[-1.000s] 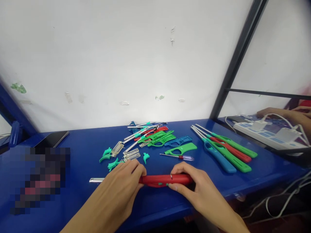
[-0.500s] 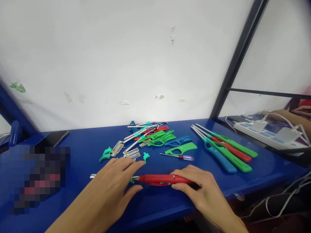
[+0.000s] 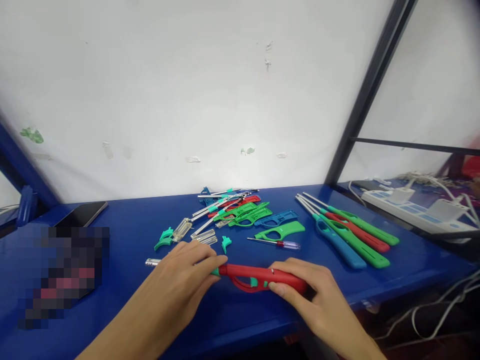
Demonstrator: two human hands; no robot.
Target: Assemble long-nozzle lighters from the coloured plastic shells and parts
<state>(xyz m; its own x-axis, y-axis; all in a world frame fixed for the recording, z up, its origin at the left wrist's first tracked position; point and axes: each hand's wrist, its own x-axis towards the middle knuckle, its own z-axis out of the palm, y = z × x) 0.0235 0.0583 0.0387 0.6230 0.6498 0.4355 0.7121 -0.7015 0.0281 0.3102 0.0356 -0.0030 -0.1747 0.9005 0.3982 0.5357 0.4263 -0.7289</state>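
Observation:
A red long-necked gas lighter [image 3: 258, 276] lies sideways between my hands, just above the blue table's front part. My right hand [image 3: 313, 290] is closed round the rear end of its red handle. My left hand [image 3: 187, 275] is closed over the metal neck and teal collar; the silver tip [image 3: 152, 262] sticks out to its left. The teal trigger [image 3: 254, 282] shows inside the handle's loop. Beyond my hands lie a teal trigger piece [image 3: 226, 243], clear fuel tanks [image 3: 204, 237] and a screwdriver [image 3: 288, 245].
Several whole lighters [image 3: 352, 235] lie at the right. Green shell halves [image 3: 281, 231], a blue shell half [image 3: 277, 218] and loose metal necks [image 3: 210, 206] are heaped near the wall. A phone [image 3: 84, 215] lies at the left. Behind the black post stands a power strip [image 3: 416, 210].
My left fingers have closed on the lighter's neck and collar. The lighter has turned about its length, so its trigger loop now shows. The neck has shifted slightly right.

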